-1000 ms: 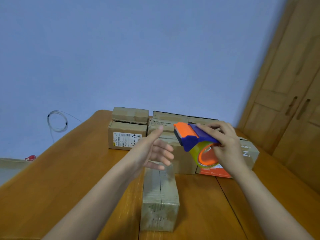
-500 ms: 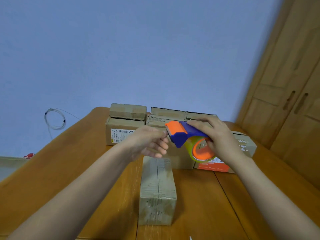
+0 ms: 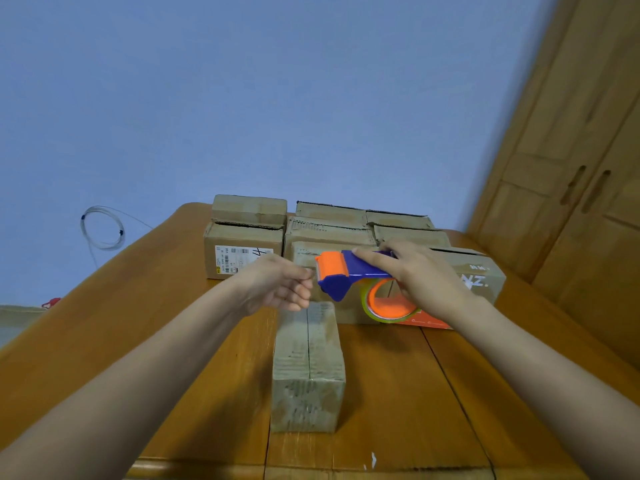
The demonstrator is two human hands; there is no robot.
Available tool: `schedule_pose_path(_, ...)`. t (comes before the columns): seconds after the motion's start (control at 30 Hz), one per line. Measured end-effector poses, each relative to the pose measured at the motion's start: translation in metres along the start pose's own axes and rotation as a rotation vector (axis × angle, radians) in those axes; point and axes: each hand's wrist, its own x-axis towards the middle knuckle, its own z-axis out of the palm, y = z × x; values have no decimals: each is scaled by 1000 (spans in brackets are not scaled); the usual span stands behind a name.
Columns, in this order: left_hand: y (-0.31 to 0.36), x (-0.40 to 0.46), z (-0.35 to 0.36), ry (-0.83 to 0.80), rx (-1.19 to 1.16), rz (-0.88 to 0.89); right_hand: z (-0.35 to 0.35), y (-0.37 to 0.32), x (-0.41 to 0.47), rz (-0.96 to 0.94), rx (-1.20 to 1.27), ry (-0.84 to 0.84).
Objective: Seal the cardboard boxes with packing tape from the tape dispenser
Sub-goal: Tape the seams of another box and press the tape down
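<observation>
Right hand (image 3: 420,277) grips tape dispenser (image 3: 349,275) above the table (image 3: 381,393), fingers curled over its blue body. Left hand (image 3: 280,289) pinches at its orange front edge; tape end too small to confirm. One narrow cardboard box (image 3: 306,372) below, seam untaped; roughly seven boxes (image 3: 329,233) stacked behind.

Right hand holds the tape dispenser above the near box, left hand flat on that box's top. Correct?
Not quite. The head view shows the left hand raised off the near box, fingers curled at the orange front end of the tape dispenser. The rest stands: the right hand holds the dispenser above that box.
</observation>
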Motion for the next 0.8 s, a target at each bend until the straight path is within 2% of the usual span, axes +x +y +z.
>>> schedule_pose_path(0.17, -17, -3, -38, 117, 56, -20, 3, 26, -27, 45, -51, -64)
schedule_pose_path(0.47, -35, -1, -55, 99, 43, -11, 16, 52, -41, 75, 10, -171)
schedule_pose_path(0.8, -49, 3, -54, 181, 25, 0, 31, 48, -42, 11, 0, -112)
